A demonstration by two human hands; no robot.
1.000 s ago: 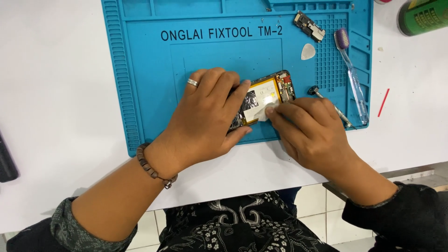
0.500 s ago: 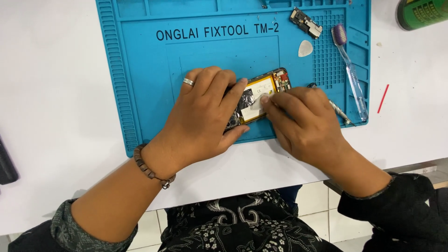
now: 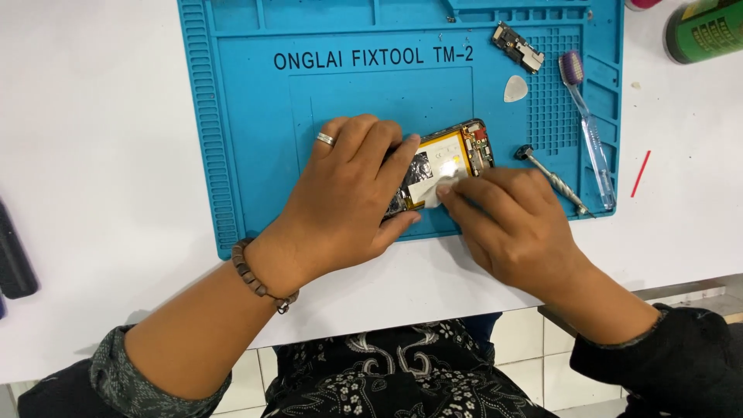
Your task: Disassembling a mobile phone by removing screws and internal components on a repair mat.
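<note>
Right hand (image 3: 518, 224) shifted left onto opened phone (image 3: 445, 166); left hand (image 3: 348, 193) grip clamped on phone.

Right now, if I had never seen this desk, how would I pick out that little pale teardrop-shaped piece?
Start at the blue work mat on the white table. Look to its upper right part, above the opened phone, between a small dark circuit part and the purple-headed toothbrush. The pick lies flat there: the only plain whitish, teardrop-shaped piece.
</note>
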